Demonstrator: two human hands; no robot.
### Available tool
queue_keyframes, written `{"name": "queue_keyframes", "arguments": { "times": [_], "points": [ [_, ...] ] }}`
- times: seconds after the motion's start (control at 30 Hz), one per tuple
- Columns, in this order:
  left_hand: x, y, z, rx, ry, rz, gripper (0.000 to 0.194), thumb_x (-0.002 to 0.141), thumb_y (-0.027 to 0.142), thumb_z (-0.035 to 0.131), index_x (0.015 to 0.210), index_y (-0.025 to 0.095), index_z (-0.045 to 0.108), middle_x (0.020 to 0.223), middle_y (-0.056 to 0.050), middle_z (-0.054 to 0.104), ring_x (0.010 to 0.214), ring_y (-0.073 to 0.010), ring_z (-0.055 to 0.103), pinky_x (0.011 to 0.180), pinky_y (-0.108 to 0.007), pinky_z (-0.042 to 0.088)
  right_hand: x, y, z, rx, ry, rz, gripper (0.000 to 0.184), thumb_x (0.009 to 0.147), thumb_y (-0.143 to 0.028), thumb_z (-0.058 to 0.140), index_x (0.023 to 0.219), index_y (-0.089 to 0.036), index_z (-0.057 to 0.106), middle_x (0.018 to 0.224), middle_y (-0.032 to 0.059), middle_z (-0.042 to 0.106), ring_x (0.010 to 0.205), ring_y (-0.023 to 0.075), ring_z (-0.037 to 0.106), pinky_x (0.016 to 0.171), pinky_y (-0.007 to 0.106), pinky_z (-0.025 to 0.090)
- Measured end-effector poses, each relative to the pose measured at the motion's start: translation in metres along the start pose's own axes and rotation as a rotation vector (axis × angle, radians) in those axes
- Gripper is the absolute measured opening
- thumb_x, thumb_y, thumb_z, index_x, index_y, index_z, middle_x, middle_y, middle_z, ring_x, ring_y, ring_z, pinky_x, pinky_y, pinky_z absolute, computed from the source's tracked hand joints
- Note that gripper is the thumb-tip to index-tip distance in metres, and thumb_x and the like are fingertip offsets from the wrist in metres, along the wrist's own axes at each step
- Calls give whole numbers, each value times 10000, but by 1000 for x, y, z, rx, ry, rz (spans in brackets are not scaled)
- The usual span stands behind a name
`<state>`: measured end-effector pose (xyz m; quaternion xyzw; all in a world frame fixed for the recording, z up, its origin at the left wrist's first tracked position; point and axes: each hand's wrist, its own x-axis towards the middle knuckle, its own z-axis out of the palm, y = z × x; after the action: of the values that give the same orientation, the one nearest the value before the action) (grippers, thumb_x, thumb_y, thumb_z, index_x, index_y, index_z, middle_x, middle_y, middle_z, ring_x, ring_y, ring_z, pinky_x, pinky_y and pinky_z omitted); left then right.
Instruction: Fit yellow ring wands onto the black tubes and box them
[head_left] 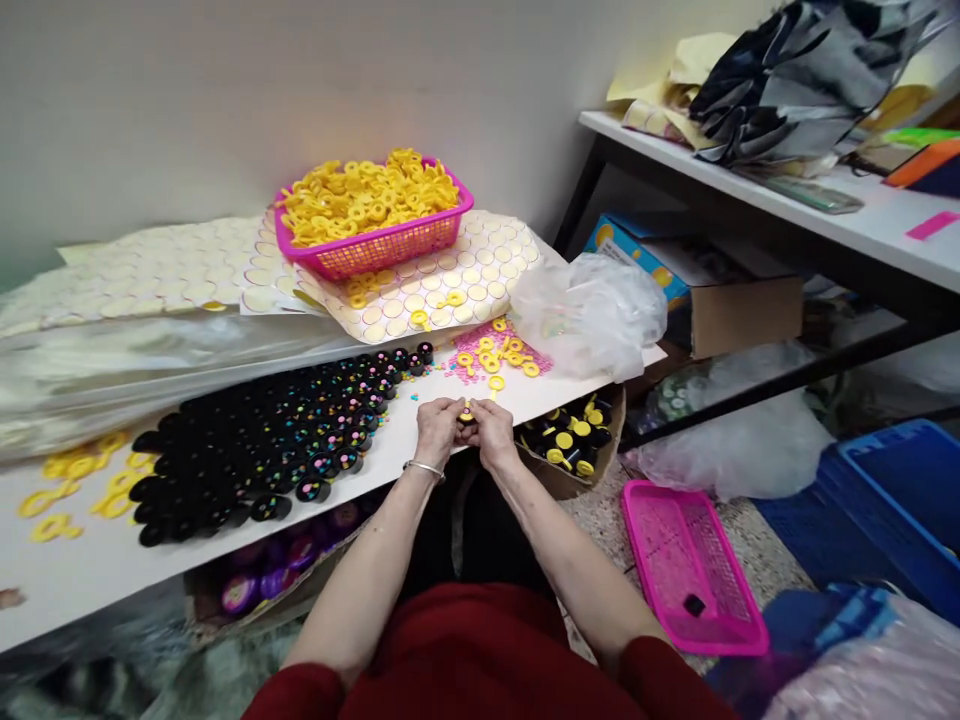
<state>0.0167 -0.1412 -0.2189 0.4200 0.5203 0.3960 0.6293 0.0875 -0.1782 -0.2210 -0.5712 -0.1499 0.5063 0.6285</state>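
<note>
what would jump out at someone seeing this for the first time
Probably the pink basket heaped with yellow rings at the back of the white table, by the wall. Next, the dense block of black round pieces across the table's middle. At the front edge, the left hand and right hand meet around one small yellow piece, with an empty-looking pink basket on the floor to the right.
</note>
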Motion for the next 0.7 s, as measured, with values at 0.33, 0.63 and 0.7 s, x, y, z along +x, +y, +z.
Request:
{"name": "queue_keyframes", "arguments": {
  "times": [0.33, 0.63, 0.7],
  "points": [
    [8, -18, -2, 88, -3, 147, 262, 673, 397, 641, 591, 152, 594, 503, 26, 525, 480, -78, 451, 447, -193, 332, 1, -2, 1, -15, 52, -37, 129, 668, -295, 619, 669, -182, 556, 422, -65, 512, 349, 82, 475, 372, 196, 426],
    [6, 12, 1, 114, -52, -17, 155, 630, 265, 613, 554, 138, 567, 389, 44, 462, 350, -74, 407, 384, -195, 298, -2, -20, -3, -10, -63, 69, 97, 725, -237, 589, 714, -171, 519, 486, -33, 581, 332, 80, 501, 380, 203, 470],
    [7, 11, 0, 149, -49, -18, 158, 624, 263, 625, 542, 142, 563, 370, 56, 433, 344, -71, 391, 379, -193, 279, -2, -18, -5, -27, -62, 71, 114, 747, -254, 582, 714, -176, 506, 464, -38, 566, 328, 84, 502, 384, 210, 480]
  ]
}}
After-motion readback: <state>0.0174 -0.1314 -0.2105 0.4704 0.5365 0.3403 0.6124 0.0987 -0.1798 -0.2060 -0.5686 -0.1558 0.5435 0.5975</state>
